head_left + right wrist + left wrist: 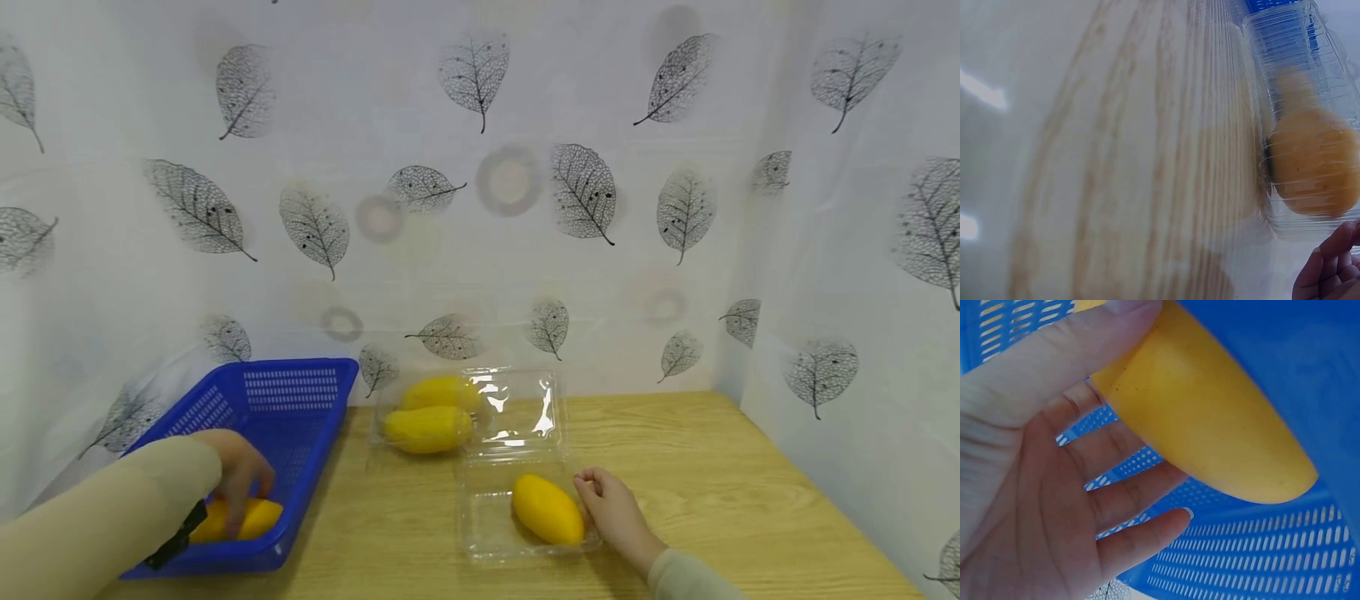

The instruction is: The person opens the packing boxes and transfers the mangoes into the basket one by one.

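Observation:
Inside the blue plastic basket (302, 450), my left hand (242, 467) holds a yellow mango (258, 518) near the front wall. The left wrist view shows the thumb on top of that mango (1210, 419) and the fingers around its far side. A second mango (547, 508) lies in the base of an open clear plastic clamshell box (483, 533), its lid (517, 408) tipped back. My right hand (617, 512) pinches the right rim of this box, beside the mango. Its curled fingers show at the lower corner of the right wrist view.
Two more mangoes (427, 429) lie behind clear plastic at the back, left of the lid. Everything stands on a wooden table (675, 450). White sheeting (525, 275) with a leaf print encloses the back and sides.

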